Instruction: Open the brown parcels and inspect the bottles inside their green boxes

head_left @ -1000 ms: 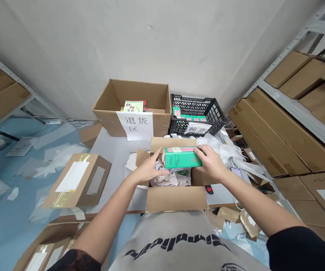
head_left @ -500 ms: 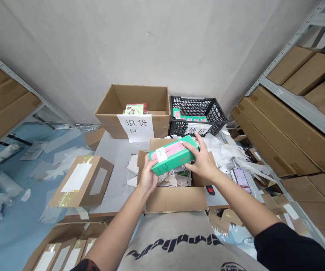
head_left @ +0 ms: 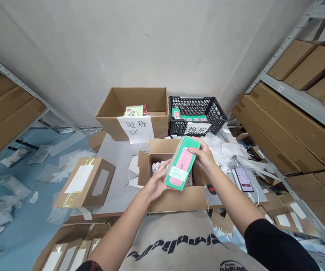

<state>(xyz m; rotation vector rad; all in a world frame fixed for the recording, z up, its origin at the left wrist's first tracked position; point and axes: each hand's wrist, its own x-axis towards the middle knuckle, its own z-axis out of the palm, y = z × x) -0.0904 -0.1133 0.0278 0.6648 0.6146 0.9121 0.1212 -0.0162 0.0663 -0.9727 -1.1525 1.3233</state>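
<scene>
A green carton with a pink front (head_left: 182, 164) is held above an open cardboard box (head_left: 176, 198) at the table's near edge. My left hand (head_left: 157, 183) grips the carton's lower left side, fingers curled round it. My right hand (head_left: 203, 155) holds its upper right end, fingers closed on it. The carton stands nearly lengthwise, its top pointing away from me. Crumpled paper and printed wrapping lie inside the open box under the carton.
Behind stand a large open carton with a white paper sign (head_left: 135, 128) and a black plastic crate (head_left: 196, 114) holding similar green cartons. A sealed brown box (head_left: 86, 182) lies left on the grey table (head_left: 116, 154). A phone (head_left: 244, 178) and white bags lie right. Shelves flank both sides.
Both hands lifted the green carton out of the open box and turned it from lying crosswise to pointing away, pink face up.
</scene>
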